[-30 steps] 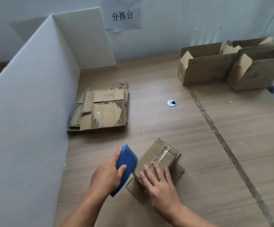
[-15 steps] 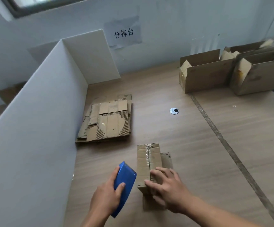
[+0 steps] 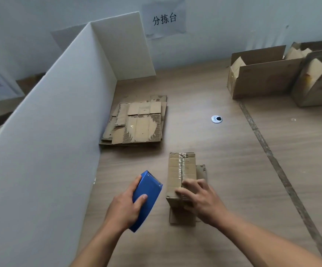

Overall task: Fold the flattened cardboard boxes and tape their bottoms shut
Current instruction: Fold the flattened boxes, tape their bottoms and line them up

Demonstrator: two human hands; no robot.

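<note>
A small brown cardboard box (image 3: 181, 170) stands on a pale wooden table (image 3: 233, 189), just below the middle of the frame. It is narrow and oblong, its long side running away from the viewer. Its closed flaps face up, and a wrinkled strip of clear tape (image 3: 181, 162) runs along their centre seam. Loose flaps jut out flat on the table at its right side and near end.

The right hand (image 3: 198, 199) grips the box's near end, fingers bent over the top and thumb at the left edge. The left hand (image 3: 125, 207), just left of the box, is wrapped around a blue plastic tape dispenser (image 3: 146, 197).

A stack of flattened cardboard sheets (image 3: 137, 122) lies in the centre, against a white partition board (image 3: 50, 132). Two open brown cartons (image 3: 262, 81) sit at upper right.
</note>
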